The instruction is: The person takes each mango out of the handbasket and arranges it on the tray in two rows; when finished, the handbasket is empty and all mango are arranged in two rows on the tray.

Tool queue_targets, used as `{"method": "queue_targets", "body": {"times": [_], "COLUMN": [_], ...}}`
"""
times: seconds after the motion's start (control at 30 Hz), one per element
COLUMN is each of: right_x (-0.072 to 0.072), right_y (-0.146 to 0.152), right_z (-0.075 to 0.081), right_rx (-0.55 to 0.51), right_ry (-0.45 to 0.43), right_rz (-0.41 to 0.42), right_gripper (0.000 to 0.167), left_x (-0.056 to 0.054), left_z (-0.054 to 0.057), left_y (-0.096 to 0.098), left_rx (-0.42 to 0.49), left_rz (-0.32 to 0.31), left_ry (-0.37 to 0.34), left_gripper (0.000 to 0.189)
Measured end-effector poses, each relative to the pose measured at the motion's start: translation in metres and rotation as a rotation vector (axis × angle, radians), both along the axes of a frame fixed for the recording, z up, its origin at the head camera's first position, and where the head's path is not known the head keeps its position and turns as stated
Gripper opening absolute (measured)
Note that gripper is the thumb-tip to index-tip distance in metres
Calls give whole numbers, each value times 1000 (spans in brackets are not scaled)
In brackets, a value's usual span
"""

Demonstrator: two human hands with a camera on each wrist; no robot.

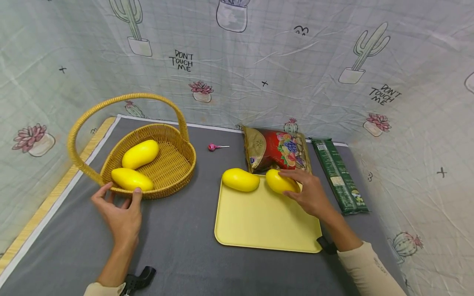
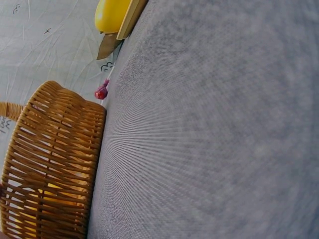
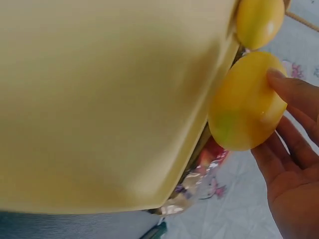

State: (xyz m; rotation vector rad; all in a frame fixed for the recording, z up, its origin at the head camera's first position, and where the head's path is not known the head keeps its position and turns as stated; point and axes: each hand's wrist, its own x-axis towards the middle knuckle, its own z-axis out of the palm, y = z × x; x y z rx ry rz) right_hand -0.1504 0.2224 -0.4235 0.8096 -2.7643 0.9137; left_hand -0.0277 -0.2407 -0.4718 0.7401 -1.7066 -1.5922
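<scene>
My right hand (image 1: pixel 311 193) grips a yellow mango (image 1: pixel 279 182) between thumb and fingers, over the far right part of a pale yellow tray (image 1: pixel 266 222). In the right wrist view, the held mango (image 3: pixel 244 104) shows a greenish patch. A second mango (image 1: pixel 240 180) lies at the tray's far left corner. On the left, a woven basket (image 1: pixel 174 164) with a tall handle contains two more mangoes, one behind (image 1: pixel 140 154) and one near the front rim (image 1: pixel 132 179). My left hand (image 1: pixel 120 216) holds that near rim with thumb and fingers; the left wrist view shows the basket's side (image 2: pixel 55 164).
Behind the tray lies a red and gold packet (image 1: pixel 277 150). A long green packet (image 1: pixel 338 176) is to its right. Between basket and packet lies a pink-headed lollipop (image 1: pixel 212 147). Grey cloth (image 1: pixel 181 246) covers the table, and a printed curtain (image 1: pixel 259 61) hangs behind.
</scene>
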Motion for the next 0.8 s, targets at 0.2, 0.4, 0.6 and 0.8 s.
{"method": "queue_targets", "body": {"times": [0.2,0.4,0.6,0.8], "right_x": [-2,-5,-6,-3], "right_y": [6,7,8,6], "right_z": [-7,-10,-13,-8], "right_rx": [30,41,59,66], "right_ry": [-49,-76,-56,-71], "right_rz": [17,27,33,37], "right_gripper": [58,59,58,60], "left_x": [0,0,1,0], "left_z": [0,0,-1,-1], "left_y": [0,0,-1,-1], "left_rx": [0,-10,-19,-31], "left_rz": [2,8,10,11], "left_ry": [-2,-7,-13,-19], "left_gripper": [72,72,72,72]}}
